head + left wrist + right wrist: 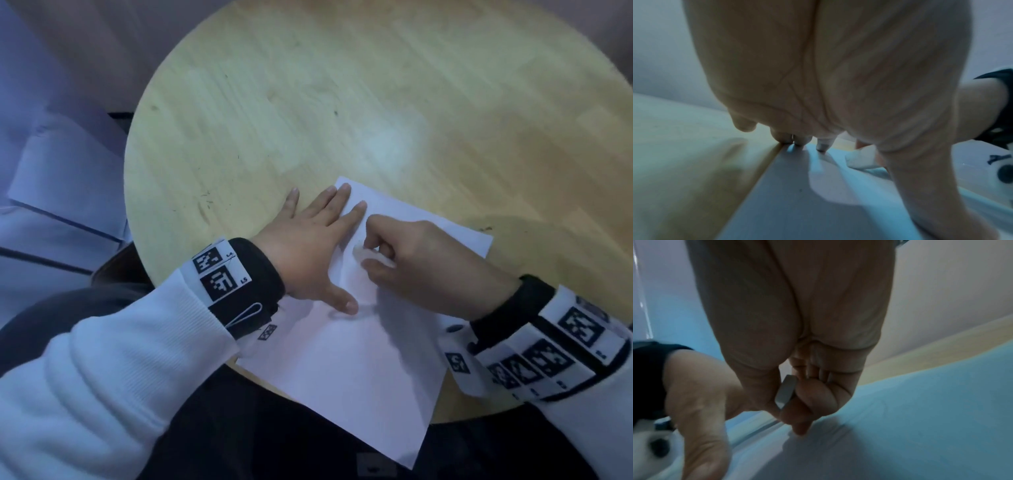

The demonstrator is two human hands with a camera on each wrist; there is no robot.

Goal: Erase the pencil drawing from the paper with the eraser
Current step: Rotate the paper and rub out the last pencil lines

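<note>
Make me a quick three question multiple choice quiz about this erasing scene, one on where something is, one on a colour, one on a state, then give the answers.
1. Where does the near corner of the white paper sheet lie?
A. past the table's edge
B. at the table's middle
C. under a book

2. What colour is the round wooden table?
A. black
B. pale yellow
C. red

3. What is the left hand doing?
A. gripping a pencil
B. clenched in the air
C. pressing flat on the paper

Answers: 1 A, the corner overhangs the person's lap. 2 B, light wood. 3 C, fingers spread while the right hand pinches the small white eraser.
</note>
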